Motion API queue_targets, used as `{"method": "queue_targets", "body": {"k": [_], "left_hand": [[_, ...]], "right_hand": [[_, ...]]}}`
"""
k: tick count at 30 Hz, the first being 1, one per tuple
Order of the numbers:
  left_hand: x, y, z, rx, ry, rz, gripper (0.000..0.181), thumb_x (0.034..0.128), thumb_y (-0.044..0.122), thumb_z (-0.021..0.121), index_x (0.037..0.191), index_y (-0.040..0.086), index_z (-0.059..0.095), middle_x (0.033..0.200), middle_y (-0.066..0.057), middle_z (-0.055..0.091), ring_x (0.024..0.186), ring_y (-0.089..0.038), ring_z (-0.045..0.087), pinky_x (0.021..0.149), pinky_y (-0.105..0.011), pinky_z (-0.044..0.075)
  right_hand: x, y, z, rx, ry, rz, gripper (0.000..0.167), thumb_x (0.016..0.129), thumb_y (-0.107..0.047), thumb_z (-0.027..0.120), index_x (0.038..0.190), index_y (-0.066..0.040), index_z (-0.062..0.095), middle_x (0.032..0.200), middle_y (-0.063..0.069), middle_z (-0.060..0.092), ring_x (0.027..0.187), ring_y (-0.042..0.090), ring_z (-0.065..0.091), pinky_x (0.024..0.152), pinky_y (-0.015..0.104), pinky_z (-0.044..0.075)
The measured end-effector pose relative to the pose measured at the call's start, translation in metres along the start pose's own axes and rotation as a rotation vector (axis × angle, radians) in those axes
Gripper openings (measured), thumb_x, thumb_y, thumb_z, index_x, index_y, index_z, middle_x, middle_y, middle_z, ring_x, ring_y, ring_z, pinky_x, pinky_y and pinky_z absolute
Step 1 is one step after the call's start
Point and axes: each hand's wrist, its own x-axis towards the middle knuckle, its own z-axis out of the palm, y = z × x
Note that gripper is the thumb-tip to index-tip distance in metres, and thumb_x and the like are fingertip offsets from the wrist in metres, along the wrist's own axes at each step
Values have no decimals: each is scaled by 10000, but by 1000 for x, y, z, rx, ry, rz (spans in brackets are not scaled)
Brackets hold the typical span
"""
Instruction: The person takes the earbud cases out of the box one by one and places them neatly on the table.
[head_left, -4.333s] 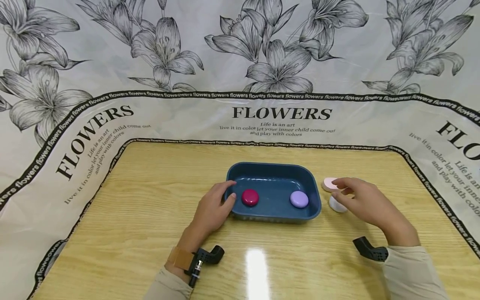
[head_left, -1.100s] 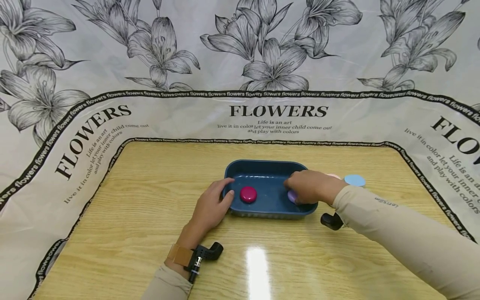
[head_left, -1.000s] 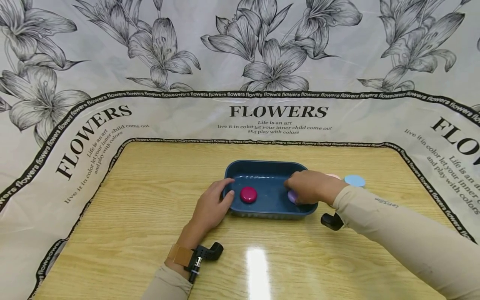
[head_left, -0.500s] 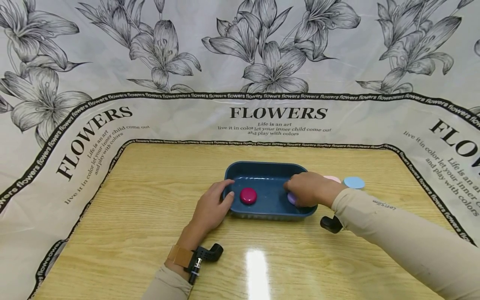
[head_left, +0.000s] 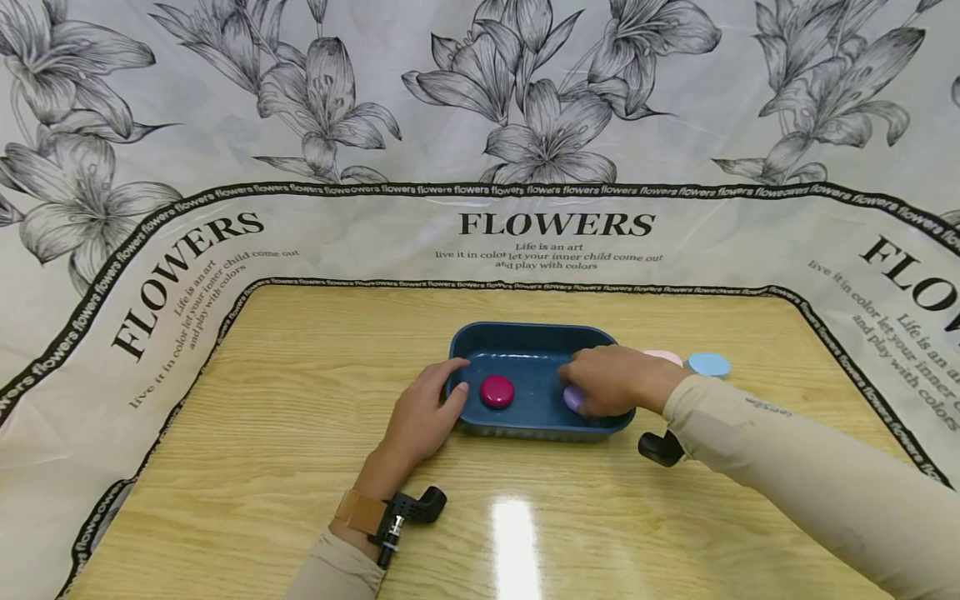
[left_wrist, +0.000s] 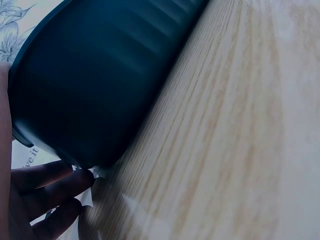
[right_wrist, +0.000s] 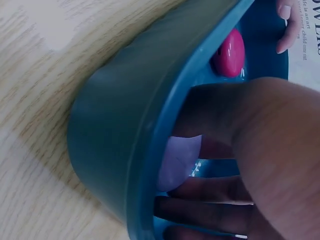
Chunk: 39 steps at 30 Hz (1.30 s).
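Inside the right part of the blue container (head_left: 543,432), the right hand (head_left: 611,379) has its fingers and thumb closed round the purple disc (head_left: 573,399), left of which lies the crimson disc (head_left: 497,391). The left hand (head_left: 423,412) rests loosely on the left end, thumb and forefinger spread over the rim. Pink (head_left: 664,357) and light-blue (head_left: 709,364) pieces sit on the surface (head_left: 300,400), right of the container.

the table (head_left: 300,375) was pale wood with a streaky grain and a shiny top. a dark blue tub (head_left: 540,432) stood on it — upright — and near the tub's right end lay a pink disc (head_left: 664,357), partly hidden, beside a light blue disc (head_left: 708,364).
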Motion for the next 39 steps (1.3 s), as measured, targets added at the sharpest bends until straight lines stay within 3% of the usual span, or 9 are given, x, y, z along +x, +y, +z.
{"method": "queue_targets", "body": {"k": [12,20,30,39], "left_hand": [[0,-2,1,9,1,-14,376,1010,369,535,1362,260,612,1356,16,592,1273,-174,540,1035,-451,446],[0,-2,2,4,-1,-9,378,1007,364,546,1366,264,607,1362,20,589,1279,-172,536,1035,-455,448],[1,-1,1,1,-2,-12,365,1010,331,558,1364,258,611,1359,23,589,1277,-168,536,1034,-454,448],[1,-1,-1,2,1,-6,378,1010,375,532,1369,279,601,1361,20,589,1277,-175,538,1030,-460,452]], "right_hand": [[3,0,-3,-26,60,-19,338,847,-244,744,1137,-95,656,927,68,560,707,192,551,654,386,514],[4,0,-5,-12,65,-9,366,864,-252,747,1181,-96,650,976,75,562,739,185,565,703,377,535],[3,0,-10,19,126,-26,357,858,-220,727,1185,-98,651,987,76,543,723,173,562,694,352,523],[1,1,-13,74,192,-25,423,857,-222,720,1249,-79,649,1042,68,600,840,183,592,766,373,547]]}}
